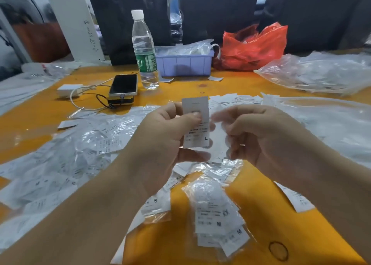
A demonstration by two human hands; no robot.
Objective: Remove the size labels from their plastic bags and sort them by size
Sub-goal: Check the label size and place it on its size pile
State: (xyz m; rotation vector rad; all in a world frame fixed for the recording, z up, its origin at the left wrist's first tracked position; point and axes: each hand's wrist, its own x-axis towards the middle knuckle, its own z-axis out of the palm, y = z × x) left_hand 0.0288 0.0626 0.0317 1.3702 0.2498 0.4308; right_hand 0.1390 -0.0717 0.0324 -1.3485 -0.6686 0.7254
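Note:
My left hand (168,136) pinches a white size label (196,122) marked L, held upright above the yellow table (261,194), thumb across its front. Just right of it, my right hand (259,132) has its fingers curled around a thin clear plastic bag (217,114), which is blurred and hard to make out. Below my hands lies a small heap of bagged labels (218,214) marked M and XX. Another bagged label (155,202) marked S lies to its left. Loose labels and empty bags (84,142) cover the table's left side.
A water bottle (144,49), a phone (124,85) on a charger cable, a purple tray (184,64) and a red bag (253,47) stand at the back. Large clear bags (321,74) of labels lie at the right. A rubber band (278,250) lies near the front right.

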